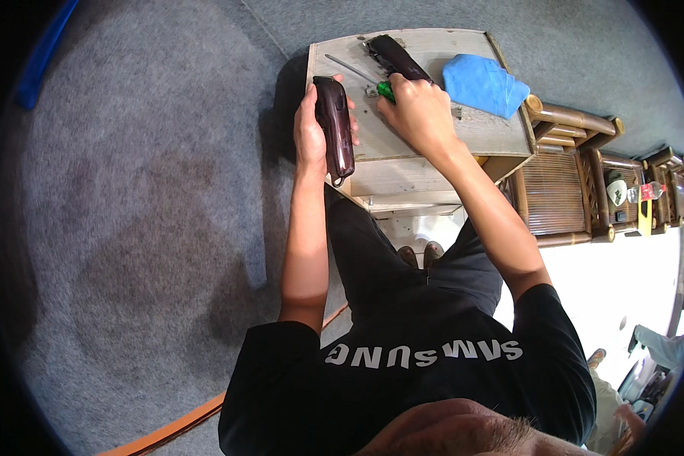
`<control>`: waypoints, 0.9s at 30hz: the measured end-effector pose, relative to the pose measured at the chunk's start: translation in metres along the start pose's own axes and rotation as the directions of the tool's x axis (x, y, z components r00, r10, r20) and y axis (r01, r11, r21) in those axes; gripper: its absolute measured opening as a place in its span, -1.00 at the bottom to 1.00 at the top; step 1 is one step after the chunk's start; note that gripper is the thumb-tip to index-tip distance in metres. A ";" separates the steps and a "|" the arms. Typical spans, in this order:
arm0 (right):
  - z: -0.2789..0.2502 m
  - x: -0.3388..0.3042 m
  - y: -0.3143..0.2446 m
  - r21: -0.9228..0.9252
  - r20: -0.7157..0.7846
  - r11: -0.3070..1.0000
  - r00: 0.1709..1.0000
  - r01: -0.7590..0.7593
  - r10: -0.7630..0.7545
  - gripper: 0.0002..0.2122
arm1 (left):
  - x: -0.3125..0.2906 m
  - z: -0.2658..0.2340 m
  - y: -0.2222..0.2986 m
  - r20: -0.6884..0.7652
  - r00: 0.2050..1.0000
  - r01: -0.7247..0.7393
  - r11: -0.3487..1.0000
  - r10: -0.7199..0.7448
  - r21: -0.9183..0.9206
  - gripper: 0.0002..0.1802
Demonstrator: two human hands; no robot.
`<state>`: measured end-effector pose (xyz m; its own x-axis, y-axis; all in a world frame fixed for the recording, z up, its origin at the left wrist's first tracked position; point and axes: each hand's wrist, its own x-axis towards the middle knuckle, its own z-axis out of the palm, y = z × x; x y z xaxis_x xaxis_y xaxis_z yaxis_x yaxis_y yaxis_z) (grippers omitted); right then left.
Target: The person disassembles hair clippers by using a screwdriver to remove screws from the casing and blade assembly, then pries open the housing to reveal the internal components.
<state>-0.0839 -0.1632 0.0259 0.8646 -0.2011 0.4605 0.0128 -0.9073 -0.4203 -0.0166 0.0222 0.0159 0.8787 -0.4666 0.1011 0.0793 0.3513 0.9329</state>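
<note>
My left hand (308, 137) is wrapped round a dark maroon hair clipper (334, 125), its blade end pointing away from me and a small loop at its near end. In my right hand (425, 114) is a screwdriver (385, 91) with a green handle; its metal shaft points to the far left, above the table. Just beyond that hand a second dark hair clipper (397, 57) lies on the wooden table (452, 42), partly hidden by the fingers. Small metal parts lie beside the screwdriver, too small to make out. Right of my right hand rests a folded blue cloth (485, 83).
The small wooden table has an open compartment (501, 165) in its near side. Bamboo furniture (551, 194) stands to the right, with a clear plastic bottle (646, 191) on it. Grey carpet-like material (167, 152) fills the left. Another person's hand (629, 418) shows at lower right.
</note>
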 end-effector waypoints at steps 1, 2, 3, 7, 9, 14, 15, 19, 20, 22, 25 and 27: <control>0.002 0.001 0.001 0.000 0.001 1.000 1.000 0.003 -0.003 -0.72 | 0.000 0.000 0.001 -0.005 1.000 0.012 1.000 -0.012 -0.009 -0.28; 0.006 0.003 0.003 -0.020 -0.010 1.000 1.000 0.015 -0.016 -0.73 | 0.000 0.000 0.001 -0.008 1.000 0.010 1.000 -0.010 -0.010 -0.28; 0.008 0.005 0.003 -0.041 -0.020 0.999 0.999 0.028 -0.029 -0.73 | -0.001 0.001 0.002 -0.014 1.000 0.009 1.000 -0.009 -0.005 -0.27; 0.013 0.006 0.003 -0.066 -0.018 0.998 1.000 0.005 -0.007 -0.74 | -0.001 -0.002 -0.001 -0.027 0.999 0.024 1.000 -0.024 -0.007 -0.27; 0.015 0.006 0.007 -0.068 -0.052 0.997 0.998 0.024 -0.028 -0.75 | -0.001 0.000 -0.001 -0.032 0.999 0.028 0.999 -0.028 -0.015 -0.27; 0.018 0.008 0.008 -0.033 -0.080 0.999 0.996 0.029 -0.032 -0.76 | 0.000 -0.001 -0.002 0.000 1.000 0.014 0.999 -0.014 -0.044 -0.26; 0.017 0.008 0.007 -0.023 -0.089 0.999 0.995 0.035 -0.037 -0.76 | -0.001 -0.001 -0.002 -0.004 1.000 0.003 1.000 -0.003 -0.031 -0.27; 0.022 0.008 0.008 -0.043 -0.070 0.999 0.998 -0.006 0.003 -0.75 | 0.002 -0.005 0.000 0.031 0.999 0.042 0.990 -0.039 -0.132 -0.26; 0.022 0.007 0.008 -0.043 -0.069 0.999 0.998 -0.009 0.006 -0.75 | 0.002 -0.006 0.000 0.032 0.999 0.045 0.990 -0.041 -0.131 -0.26; 0.021 0.007 0.007 -0.032 -0.093 0.999 0.996 0.003 -0.006 -0.77 | 0.003 -0.009 0.002 0.058 0.998 0.044 0.983 -0.034 -0.180 -0.27; 0.024 0.006 0.008 0.083 -0.214 0.996 0.977 0.030 -0.011 -0.78 | 0.004 -0.010 0.002 0.077 0.997 0.028 0.973 -0.010 -0.230 -0.26; 0.020 0.002 0.008 0.179 -0.267 0.982 0.964 0.053 -0.004 -0.77 | 0.005 -0.009 0.000 0.077 0.997 0.012 0.972 0.006 -0.234 -0.25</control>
<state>-0.0718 -0.1636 0.0080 0.6987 -0.2893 0.6543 0.1485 -0.8360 -0.5283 -0.0075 0.0273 0.0136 0.8401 -0.5258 0.1332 0.1979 0.5258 0.8273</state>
